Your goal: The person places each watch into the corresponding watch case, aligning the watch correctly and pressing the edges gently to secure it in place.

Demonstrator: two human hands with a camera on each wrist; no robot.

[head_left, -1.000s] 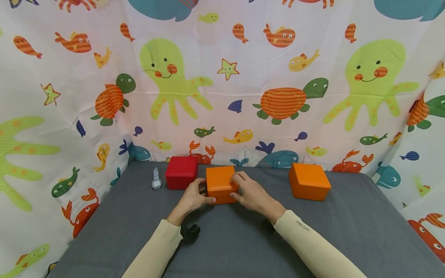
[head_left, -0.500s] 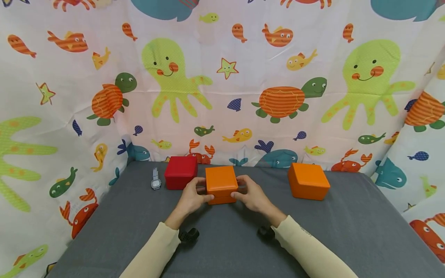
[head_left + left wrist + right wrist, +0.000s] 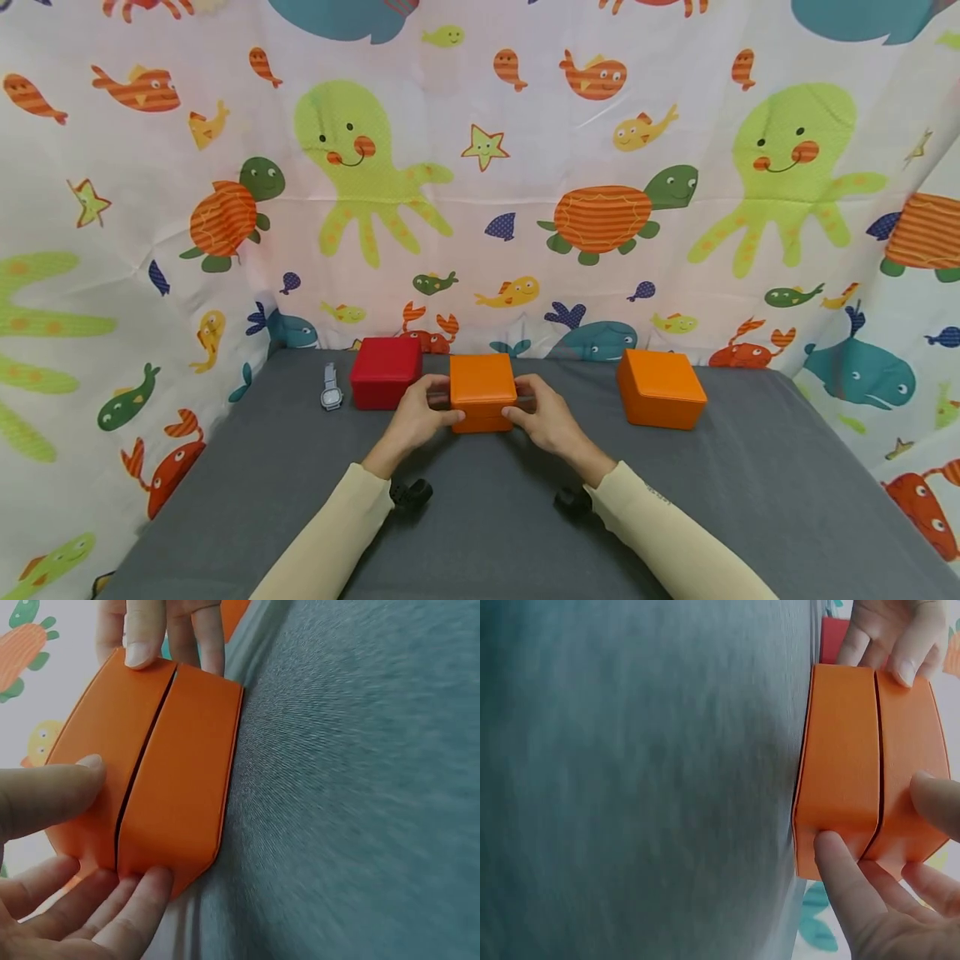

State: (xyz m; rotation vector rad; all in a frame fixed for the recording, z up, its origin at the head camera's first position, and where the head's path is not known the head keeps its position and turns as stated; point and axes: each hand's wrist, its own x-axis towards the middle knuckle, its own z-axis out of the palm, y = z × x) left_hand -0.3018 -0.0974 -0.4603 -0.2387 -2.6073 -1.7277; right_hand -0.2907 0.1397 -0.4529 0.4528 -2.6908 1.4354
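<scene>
An orange box (image 3: pixel 482 383) with its lid down stands on the grey cloth, held between both hands. My left hand (image 3: pixel 415 419) grips its left side, thumb on the front of the lid and fingers along the side. On the opposite side my right hand (image 3: pixel 553 421) grips it the same way. Both wrist views show a thin dark seam between the lid (image 3: pixel 112 742) and the base (image 3: pixel 840 750). The left hand's fingertips lie across that seam in the left wrist view. Just left of that hand sits a red box (image 3: pixel 386 371).
A silver wristwatch (image 3: pixel 331 390) lies to the left of the red box. A second orange box (image 3: pixel 660 387) stands apart on the right, lid down. Behind the table (image 3: pixel 495 533) hangs a white curtain (image 3: pixel 465 317) printed with sea animals.
The right hand has come down from the lid's right edge to the box's right side. The box has turned to face squarely forward and shifted slightly right, away from the red box.
</scene>
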